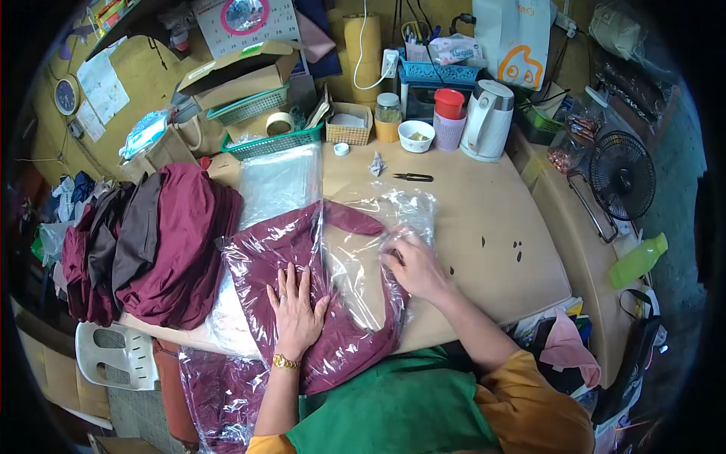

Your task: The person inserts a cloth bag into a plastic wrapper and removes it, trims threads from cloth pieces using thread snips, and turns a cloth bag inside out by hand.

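Observation:
A maroon garment (344,363) lies on the table inside a clear plastic bag (355,280). Glare on the film hides some of its folds. My left hand (296,312) rests flat on the bagged garment, fingers spread, with a gold watch at the wrist. At the bag's right side, my right hand (412,265) has its fingers curled together on the film, beside a narrow maroon strip of the garment. Between the hands, the bag's upper right part shows the tabletop through it. A stack of flat clear bags (280,181) lies just behind.
A pile of maroon and dark garments (166,242) stands at the left. Thread snips (414,178) and a crumpled scrap (376,164) lie behind the bag. A white kettle (486,121), cups and baskets line the back. Another bagged maroon garment (219,393) hangs at the front edge.

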`<state>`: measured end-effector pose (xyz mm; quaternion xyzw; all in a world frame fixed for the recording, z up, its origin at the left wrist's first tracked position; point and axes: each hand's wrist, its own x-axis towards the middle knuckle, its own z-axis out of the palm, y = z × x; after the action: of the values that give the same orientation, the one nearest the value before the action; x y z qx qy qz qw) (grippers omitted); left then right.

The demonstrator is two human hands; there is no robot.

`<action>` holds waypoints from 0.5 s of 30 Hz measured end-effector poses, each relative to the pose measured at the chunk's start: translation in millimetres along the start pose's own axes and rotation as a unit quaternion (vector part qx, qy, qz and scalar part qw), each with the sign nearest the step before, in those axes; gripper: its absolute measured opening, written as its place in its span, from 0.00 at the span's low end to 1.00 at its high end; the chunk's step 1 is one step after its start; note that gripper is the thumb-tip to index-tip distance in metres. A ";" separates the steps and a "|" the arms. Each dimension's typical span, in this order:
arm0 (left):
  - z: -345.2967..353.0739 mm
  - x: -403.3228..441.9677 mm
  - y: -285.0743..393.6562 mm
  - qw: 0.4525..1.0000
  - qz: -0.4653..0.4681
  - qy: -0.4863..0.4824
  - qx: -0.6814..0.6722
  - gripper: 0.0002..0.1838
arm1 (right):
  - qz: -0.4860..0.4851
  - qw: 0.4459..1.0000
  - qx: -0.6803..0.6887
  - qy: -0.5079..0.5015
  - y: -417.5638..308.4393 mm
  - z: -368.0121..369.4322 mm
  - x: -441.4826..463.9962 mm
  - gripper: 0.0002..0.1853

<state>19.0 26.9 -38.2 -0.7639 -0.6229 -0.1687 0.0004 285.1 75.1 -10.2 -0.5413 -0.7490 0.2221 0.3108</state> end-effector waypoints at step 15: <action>-8.7 2.2 -19.2 1.000 0.022 -0.013 -0.007 0.37 | 0.138 0.927 0.336 -0.091 15.5 -53.6 -11.9 0.39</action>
<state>-1.1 31.4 -33.5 -0.7794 -0.6049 -0.1629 -0.0092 336.0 68.5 14.8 -0.4810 -0.5736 0.5492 0.3714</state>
